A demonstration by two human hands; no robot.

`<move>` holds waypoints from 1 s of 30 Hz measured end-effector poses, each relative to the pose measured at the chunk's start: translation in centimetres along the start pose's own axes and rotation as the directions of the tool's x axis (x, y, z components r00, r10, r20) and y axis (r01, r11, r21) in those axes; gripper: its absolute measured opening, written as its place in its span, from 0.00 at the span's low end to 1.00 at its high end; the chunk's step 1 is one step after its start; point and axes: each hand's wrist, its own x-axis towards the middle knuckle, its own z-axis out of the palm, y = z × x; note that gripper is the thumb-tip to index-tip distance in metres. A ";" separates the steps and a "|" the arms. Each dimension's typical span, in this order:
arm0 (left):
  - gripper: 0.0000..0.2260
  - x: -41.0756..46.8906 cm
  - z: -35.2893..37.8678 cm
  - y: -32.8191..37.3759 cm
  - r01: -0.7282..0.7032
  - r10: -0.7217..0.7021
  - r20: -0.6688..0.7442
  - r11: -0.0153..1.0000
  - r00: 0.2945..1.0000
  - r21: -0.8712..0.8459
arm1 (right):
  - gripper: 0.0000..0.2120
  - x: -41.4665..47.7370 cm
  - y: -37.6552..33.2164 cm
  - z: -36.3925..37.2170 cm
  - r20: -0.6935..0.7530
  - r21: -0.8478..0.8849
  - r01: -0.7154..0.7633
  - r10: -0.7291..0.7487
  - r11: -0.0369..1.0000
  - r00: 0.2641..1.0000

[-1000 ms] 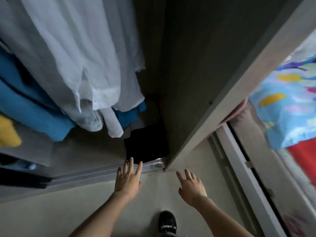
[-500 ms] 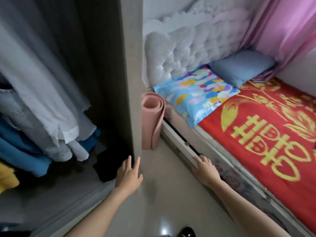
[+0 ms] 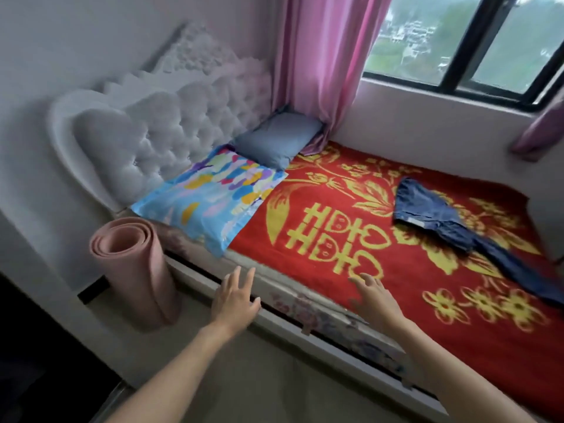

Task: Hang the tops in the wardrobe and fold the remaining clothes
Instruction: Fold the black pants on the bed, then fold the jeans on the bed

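Observation:
A dark blue denim garment (image 3: 439,218) lies crumpled on the red and gold blanket (image 3: 351,239) at the right of the bed, one leg trailing toward the right edge. My left hand (image 3: 235,300) reaches forward over the bed's near edge, fingers spread and holding nothing. My right hand (image 3: 377,297) is stretched out over the blanket's near side, fingers relaxed and empty. Both hands are well short of the garment. The wardrobe is out of sight apart from a dark strip (image 3: 18,361) at the lower left.
A rolled pink mat (image 3: 134,270) stands on the floor by the white tufted headboard (image 3: 152,138). A colourful pillow (image 3: 213,196) and a grey-blue pillow (image 3: 277,138) lie at the bed's head. Pink curtain (image 3: 320,65) and a window (image 3: 464,41) are behind.
The view has swung right from the wardrobe's hanging clothes to the bed. Both empty hands have moved from the wardrobe's edge to the bed's near side, and the denim garment has come into view.

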 end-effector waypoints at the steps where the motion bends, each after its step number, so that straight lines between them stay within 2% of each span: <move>1: 0.31 1.3 0.3 2.5 -0.039 0.039 -0.005 0.999 0.999 -0.022 | 0.25 -0.2 2.7 -0.9 -0.017 0.007 -0.040 0.040 0.999 0.999; 7: 0.30 5.5 2.0 11.5 -0.168 0.176 0.023 0.967 0.984 -0.190 | 0.24 -2.2 12.0 -2.1 -0.069 0.053 -0.197 0.201 0.979 0.977; 11: 0.30 8.6 3.3 15.7 -0.238 0.246 0.032 0.957 0.969 -0.163 | 0.24 -2.1 16.0 -2.5 -0.072 0.090 -0.270 0.277 0.959 0.958; 18: 0.30 16.7 5.5 17.3 -0.285 0.301 0.112 0.948 0.947 -0.141 | 0.24 2.7 19.0 -2.1 -0.067 0.151 -0.373 0.386 0.915 0.920; 26: 0.30 31.6 4.2 20.0 -0.409 0.413 0.089 0.910 0.906 -0.058 | 0.24 10.3 22.0 -6.2 -0.161 0.184 -0.530 0.558 0.827 0.814; 30: 0.29 35.3 5.5 21.6 -0.423 0.426 0.137 0.904 0.894 -0.057 | 0.24 11.7 23.7 -6.5 -0.117 0.202 -0.589 0.616 0.783 0.779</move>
